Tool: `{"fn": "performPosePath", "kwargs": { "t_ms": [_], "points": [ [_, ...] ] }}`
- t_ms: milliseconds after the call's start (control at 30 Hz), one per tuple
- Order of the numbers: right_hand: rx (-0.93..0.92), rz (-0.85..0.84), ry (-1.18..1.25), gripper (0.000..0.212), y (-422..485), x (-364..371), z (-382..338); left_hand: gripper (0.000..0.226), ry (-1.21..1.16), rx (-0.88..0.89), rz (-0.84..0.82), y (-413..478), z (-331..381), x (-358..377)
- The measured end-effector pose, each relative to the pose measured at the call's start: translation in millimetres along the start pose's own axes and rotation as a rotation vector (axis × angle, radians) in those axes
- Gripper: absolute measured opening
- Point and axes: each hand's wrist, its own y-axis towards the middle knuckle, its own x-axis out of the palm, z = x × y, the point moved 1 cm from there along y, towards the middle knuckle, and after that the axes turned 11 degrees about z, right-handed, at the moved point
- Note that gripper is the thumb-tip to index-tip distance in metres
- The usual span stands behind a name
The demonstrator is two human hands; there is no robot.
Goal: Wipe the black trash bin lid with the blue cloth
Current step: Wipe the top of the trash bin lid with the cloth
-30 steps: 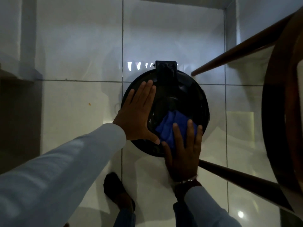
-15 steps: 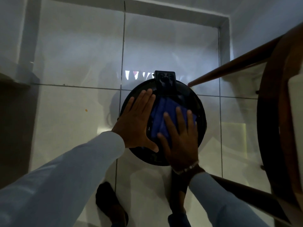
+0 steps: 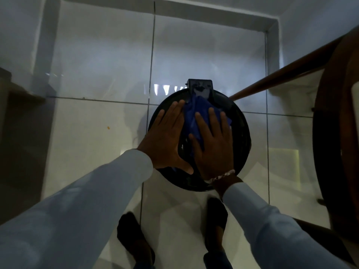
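pressing flat on the black trash bin lid [image 3: 240, 136], the right hand [image 3: 212, 148] has its fingers spread over the blue cloth [image 3: 196, 117], holding it down by palm pressure rather than pinching it. the left hand [image 3: 167, 136] lies open on the lid's left half, fingers together and thumb out, apparently steadying it. the cloth sits bunched between the two hands, its far edge reaching up to the hinge block [image 3: 200, 88] at the far rim of the lid. the lid itself rests closed on the bin, which stands on the tiled floor [image 3: 87, 133] just ahead of the person's shoes [image 3: 134, 239], with a wooden rail [image 3: 281, 74] to the right of the lid.

the cloth looks soft and light and should slide readily on the glossy, hard plastic, so it likely needs steady downward pressure from a flat palm to keep from slipping loose. the lid seems light and hinged, so bracing its left side is sensible.

no brand, label or readable writing shows on the lid or cloth.
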Motion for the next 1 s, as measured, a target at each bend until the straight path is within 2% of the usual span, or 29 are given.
{"fn": "performPosePath", "kwargs": {
  "t_ms": [33,100,167,233,300,433,533,600,867,1000],
  "points": [
    [0.001,-0.028,0.072,0.056,0.7,-8.0,1.4,0.150,-0.018,-0.012,0.004,-1.5,2.1,-1.8],
    [0.115,-0.028,0.349,0.052,8.0,-28.8,8.7,0.149,-0.053,-0.061,0.005,-7.5,7.0,-5.4],
    [0.262,0.120,0.502,0.043,19.2,-47.2,27.1,0.140,-0.111,-0.094,0.070,-18.0,18.0,-8.4],
    [0.354,0.189,0.472,0.037,27.8,-52.0,46.8,0.123,-0.187,-0.066,0.227,-22.6,41.2,-8.8],
    [0.339,0.123,0.417,0.038,30.3,-43.1,58.5,0.115,-0.165,0.000,0.304,-9.4,65.6,-2.2],
    [0.193,0.094,0.319,0.042,20.7,-11.2,70.1,0.107,0.258,0.086,0.085,25.0,61.9,18.0],
    [0.163,0.163,0.292,0.046,16.1,1.0,78.5,0.076,0.277,0.139,0.132,16.9,39.0,23.0],
    [0.159,0.182,0.273,0.048,15.0,4.2,78.9,0.064,0.235,0.144,0.198,4.5,32.9,24.4],
    [0.139,0.203,0.237,0.047,15.8,6.4,79.8,0.063,-0.087,-0.090,0.371,-5.1,26.7,18.2],
    [0.121,0.208,0.232,0.046,15.5,8.3,80.0,0.067,0.172,0.201,0.240,-54.2,36.4,48.8]
  ]
}}
